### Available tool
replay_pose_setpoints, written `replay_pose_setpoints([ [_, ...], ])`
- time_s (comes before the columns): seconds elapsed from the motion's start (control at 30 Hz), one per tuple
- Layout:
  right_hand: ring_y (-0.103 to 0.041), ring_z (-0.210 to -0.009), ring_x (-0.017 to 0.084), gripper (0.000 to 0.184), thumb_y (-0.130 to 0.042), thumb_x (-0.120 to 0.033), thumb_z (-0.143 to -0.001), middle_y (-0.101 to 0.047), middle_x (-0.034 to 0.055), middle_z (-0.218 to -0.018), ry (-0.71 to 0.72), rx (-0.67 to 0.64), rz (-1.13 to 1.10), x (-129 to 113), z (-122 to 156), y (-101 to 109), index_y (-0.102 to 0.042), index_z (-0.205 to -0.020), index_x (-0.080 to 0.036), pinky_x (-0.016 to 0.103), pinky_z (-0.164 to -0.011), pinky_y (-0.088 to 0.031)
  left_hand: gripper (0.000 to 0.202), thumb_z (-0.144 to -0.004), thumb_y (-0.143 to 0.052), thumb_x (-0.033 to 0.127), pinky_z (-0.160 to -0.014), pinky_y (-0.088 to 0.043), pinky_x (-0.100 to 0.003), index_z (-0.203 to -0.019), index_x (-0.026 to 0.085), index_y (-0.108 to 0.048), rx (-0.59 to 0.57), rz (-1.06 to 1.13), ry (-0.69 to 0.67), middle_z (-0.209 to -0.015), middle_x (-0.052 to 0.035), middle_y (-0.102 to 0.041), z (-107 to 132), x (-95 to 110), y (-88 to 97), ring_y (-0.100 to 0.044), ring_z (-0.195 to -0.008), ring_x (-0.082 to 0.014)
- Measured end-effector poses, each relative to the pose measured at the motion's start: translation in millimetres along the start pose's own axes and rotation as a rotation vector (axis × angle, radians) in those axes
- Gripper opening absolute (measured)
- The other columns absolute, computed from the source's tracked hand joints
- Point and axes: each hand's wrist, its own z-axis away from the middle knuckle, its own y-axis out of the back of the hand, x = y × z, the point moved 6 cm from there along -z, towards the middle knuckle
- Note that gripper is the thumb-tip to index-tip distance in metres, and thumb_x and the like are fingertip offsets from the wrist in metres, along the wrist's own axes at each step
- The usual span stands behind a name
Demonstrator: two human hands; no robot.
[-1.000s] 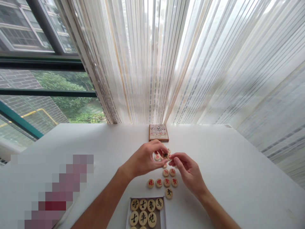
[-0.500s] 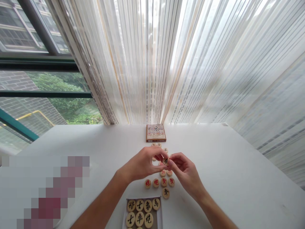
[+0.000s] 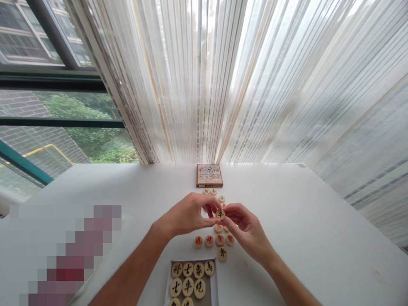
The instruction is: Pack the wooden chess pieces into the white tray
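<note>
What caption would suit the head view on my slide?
Left hand and right hand hold a black-marked piece above the table, beyond a tray of others.

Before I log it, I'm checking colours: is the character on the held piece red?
No, the held piece is marked in black.

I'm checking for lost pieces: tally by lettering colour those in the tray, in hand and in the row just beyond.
Black-lettered pieces: 10 (9 in the tray, two partly cut off; plus the held piece)
Red-lettered pieces: 4
Total: 14
</note>
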Motion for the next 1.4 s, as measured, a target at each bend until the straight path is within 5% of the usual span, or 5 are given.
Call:
replay_pose_setpoints([
  [1.4, -0.074, -0.089, 0.019, 0.018, -0.071, -0.034, -0.093, -0.072, 0.0042, -0.101, -0.074, -0.076, 0.131, 4.3, 9.4, -16.2, -0.067, -0.108, -0.025, 0.033, -0.081, -0.062, 0.021, -0.087, -0.073, 0.029, -0.077, -0.059, -0.027, -0.106, 0.018, -0.073, -0.300, 0.170, 0.207, -0.092, -0.0064, -0.079, 14.4, -19.2, 10.1, -0.076, -0.089, -0.0198],
])
